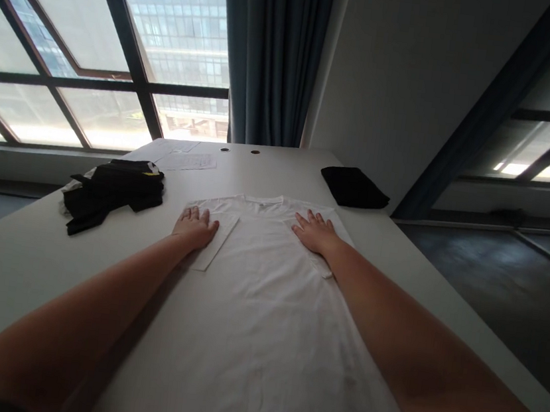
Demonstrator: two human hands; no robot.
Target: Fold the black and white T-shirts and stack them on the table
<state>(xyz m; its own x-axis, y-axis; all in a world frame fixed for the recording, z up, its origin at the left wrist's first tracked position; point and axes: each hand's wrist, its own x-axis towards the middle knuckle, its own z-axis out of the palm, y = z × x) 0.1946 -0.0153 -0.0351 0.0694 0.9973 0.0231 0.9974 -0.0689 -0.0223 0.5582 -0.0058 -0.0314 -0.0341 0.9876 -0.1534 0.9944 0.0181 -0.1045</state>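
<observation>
A white T-shirt (pixel 257 311) lies spread on the table, its neckline at the far end and its body running toward me. Both sleeves are laid inward over the shirt. On the left sleeve my left hand (pixel 195 228) rests flat, fingers stretched out. My right hand (pixel 316 231) presses flat near the other shoulder, over the right sleeve, with its fingers spread. Neither hand grasps anything. The shirt's lower hem is out of view.
The white table (pixel 10 274) carries a crumpled pile of black clothes (pixel 114 189) at left and a folded black cloth (pixel 354 187) at right. Paper sheets (pixel 187 160) lie at the back left. Beyond stand windows, a wall and a blue curtain (pixel 275 59).
</observation>
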